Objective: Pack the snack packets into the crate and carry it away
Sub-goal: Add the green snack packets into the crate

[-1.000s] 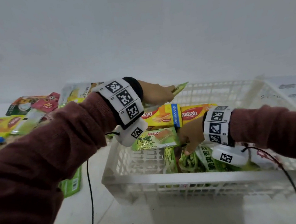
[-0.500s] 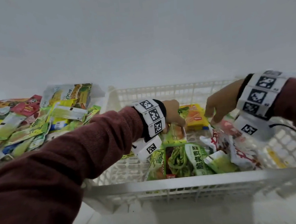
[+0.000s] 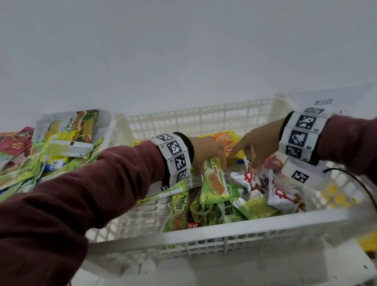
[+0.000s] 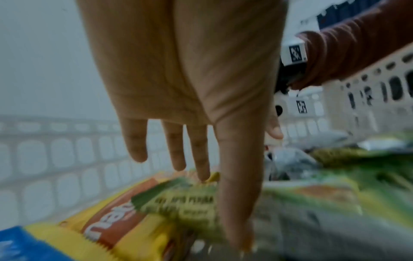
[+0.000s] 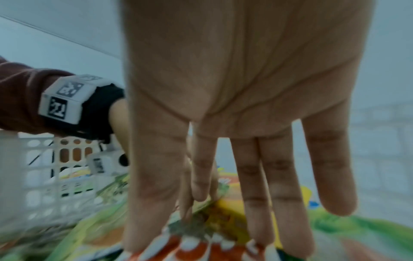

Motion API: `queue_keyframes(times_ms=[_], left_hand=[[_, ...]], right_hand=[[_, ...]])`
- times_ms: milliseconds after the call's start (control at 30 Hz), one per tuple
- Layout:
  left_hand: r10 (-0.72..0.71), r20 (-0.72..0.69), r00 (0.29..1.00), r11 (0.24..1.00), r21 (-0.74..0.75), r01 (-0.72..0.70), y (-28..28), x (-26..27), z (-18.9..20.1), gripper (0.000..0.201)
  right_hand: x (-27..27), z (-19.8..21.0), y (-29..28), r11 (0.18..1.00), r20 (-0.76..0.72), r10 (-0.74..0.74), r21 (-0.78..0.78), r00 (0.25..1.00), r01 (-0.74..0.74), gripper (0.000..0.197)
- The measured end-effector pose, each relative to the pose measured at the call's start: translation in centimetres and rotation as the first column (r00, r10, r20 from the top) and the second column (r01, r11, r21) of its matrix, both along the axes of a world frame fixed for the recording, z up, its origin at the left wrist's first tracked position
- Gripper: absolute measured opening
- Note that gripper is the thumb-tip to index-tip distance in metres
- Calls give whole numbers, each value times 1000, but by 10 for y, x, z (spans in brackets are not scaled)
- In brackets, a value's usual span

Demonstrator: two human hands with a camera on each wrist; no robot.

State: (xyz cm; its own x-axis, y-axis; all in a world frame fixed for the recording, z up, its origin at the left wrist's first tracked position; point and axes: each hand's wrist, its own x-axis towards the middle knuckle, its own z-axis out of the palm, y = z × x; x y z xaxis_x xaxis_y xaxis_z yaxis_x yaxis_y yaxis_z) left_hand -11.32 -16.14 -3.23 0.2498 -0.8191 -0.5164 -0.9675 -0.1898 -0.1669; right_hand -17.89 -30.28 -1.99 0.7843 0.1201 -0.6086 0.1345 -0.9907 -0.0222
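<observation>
A white slatted crate (image 3: 214, 231) stands on the table in front of me, holding several snack packets. Inside it, my left hand (image 3: 217, 163) pinches the top end of a green wafer packet (image 3: 213, 184), which hangs tilted over the others. The left wrist view shows that green packet (image 4: 178, 199) under my thumb, lying across a yellow-orange packet (image 4: 107, 226). My right hand (image 3: 245, 154) hovers just right of the left one, fingers straight and spread, holding nothing. Below it lie white-and-red packets (image 3: 280, 194) and, in the right wrist view, a red-white packet (image 5: 201, 247).
A loose pile of green, yellow and red packets (image 3: 35, 162) covers the table left of the crate. A black cable (image 3: 372, 199) runs from my right wrist over the crate's right side. Yellow items (image 3: 372, 240) lie outside the crate at the right. A white wall stands behind.
My left hand has brought the green packet from over the far rim down into the crate. My right hand has lifted off the packets and moved towards the left hand.
</observation>
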Motion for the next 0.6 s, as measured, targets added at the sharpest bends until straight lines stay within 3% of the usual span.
queue_keyframes(times_ms=[167, 233, 400, 500, 600], left_hand=[[-128, 130, 983, 992, 18, 126, 3, -2, -10, 45], [-115, 155, 981, 993, -4, 117, 5, 0, -9, 39], [135, 78, 988, 986, -104, -127, 6, 3, -6, 49], [196, 101, 975, 981, -37, -193, 4, -6, -18, 67], [250, 21, 968, 968, -11, -250, 1, -11, -27, 71]], right_hand=[[3, -22, 4, 994, -15, 102, -35, 995, -102, 40], [4, -23, -1, 993, -16, 112, -47, 994, -112, 37], [4, -20, -12, 995, -14, 97, 23, 995, -97, 38], [1, -19, -16, 996, 1, 86, 17, 996, -86, 40], [1, -18, -21, 998, 23, 65, 24, 998, -65, 39]])
